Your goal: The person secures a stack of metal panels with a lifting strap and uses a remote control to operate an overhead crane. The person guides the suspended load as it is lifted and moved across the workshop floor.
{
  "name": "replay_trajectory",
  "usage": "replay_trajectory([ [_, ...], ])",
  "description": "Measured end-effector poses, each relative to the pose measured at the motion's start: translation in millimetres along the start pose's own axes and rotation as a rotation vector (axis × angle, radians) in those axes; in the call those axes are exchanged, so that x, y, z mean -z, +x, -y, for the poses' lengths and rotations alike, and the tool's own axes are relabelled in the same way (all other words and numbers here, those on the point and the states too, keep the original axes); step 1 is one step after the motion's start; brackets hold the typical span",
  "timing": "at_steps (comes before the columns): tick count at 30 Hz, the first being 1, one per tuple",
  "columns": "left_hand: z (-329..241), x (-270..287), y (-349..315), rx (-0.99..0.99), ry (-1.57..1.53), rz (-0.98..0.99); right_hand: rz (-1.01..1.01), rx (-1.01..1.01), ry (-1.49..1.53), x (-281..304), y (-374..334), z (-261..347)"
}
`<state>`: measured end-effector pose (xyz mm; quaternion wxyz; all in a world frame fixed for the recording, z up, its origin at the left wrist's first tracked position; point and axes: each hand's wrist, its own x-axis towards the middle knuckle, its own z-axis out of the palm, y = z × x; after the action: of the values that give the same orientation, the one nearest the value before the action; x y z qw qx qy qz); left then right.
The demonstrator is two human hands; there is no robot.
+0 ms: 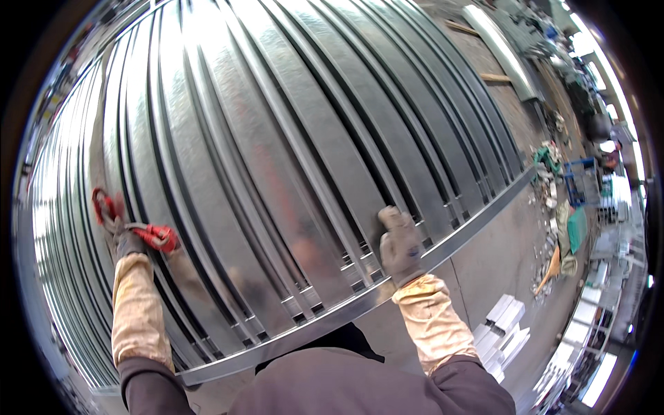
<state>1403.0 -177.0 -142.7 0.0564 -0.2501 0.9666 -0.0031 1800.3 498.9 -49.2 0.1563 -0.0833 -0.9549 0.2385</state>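
Observation:
A wide galvanized metal panel with long raised ribs lies in front of me, its flanged near edge running across by my body. At the left, my left hand in a dark glove is closed on a red-and-metal lifting hook. Another red part shows just beyond that hand, beside a greyish strap running away over the ribs. How these parts join is hard to make out. My right hand, in a grey glove, rests on the panel by its near edge, fingers extended and holding nothing.
White blocks or profiles are stacked on the concrete floor at my right. Farther right lie scattered scraps, a blue crate frame and a green piece. Wooden battens and a long shiny profile lie beyond the panel.

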Motion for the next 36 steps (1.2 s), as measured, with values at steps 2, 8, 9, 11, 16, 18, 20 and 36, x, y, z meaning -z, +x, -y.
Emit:
replay_trajectory([
  [2,-1.3,0.9,-2.9,-0.008,0.004,0.005,0.03,-0.048,-0.087,-24.2,-17.1,10.7],
  [8,1.2,-0.8,-21.3,-0.062,0.021,0.067,0.014,0.02,0.142,-42.2,-6.6,93.3],
  [9,26.3,-4.8,-9.8,-0.08,0.024,0.079,0.026,0.129,0.167,-52.7,-8.3,116.2],
  [11,-19.6,18.3,-44.6,-0.101,0.12,0.044,0.25,0.026,-0.03,-80.7,-34.8,142.2],
  [16,-20.6,80.1,-94.0,-0.207,0.105,0.103,0.143,0.019,-0.035,-93.9,-42.8,173.5],
  [18,5.0,83.1,-95.7,-0.305,0.028,0.009,0.105,0.124,0.046,-97.7,-35.4,221.0],
  [20,34.8,61.8,-93.8,-0.453,0.04,-0.17,0.191,0.187,0.02,-122.3,-51.8,261.7],
  [36,323.5,89.8,-310.8,-0.757,-0.832,-0.093,0.364,0.268,-0.055,-191.5,-112.0,411.6],
])
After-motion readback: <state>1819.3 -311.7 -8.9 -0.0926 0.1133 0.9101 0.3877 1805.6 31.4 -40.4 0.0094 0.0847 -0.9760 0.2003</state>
